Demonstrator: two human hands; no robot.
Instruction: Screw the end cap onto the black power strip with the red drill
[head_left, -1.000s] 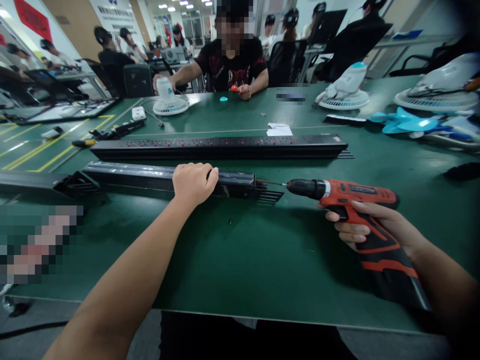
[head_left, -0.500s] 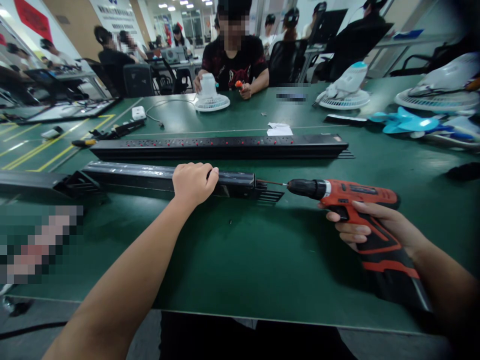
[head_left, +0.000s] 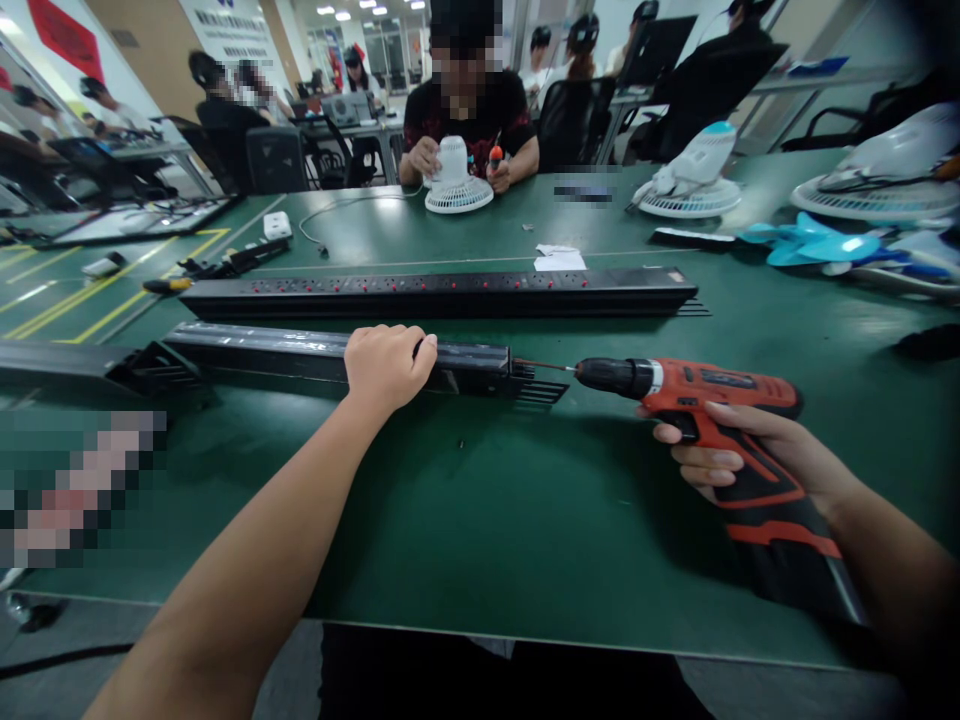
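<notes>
A long green table (head_left: 465, 520) fills a busy workroom, other people seated at desks behind. Across it a person handles a white fan (head_left: 457, 180). On the near side lies a black power strip (head_left: 300, 355); the left hand (head_left: 388, 365) clamps over it, the right hand (head_left: 739, 455) grips a red drill (head_left: 705, 400), its bit at the strip's end.

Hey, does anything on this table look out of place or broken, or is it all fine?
Nothing looks spilled or broken. The left hand presses down on the near power strip while the right hand holds the drill, its bit at the strip's end. Loose blue fan blades lie at the far right beside an opened fan.
</notes>
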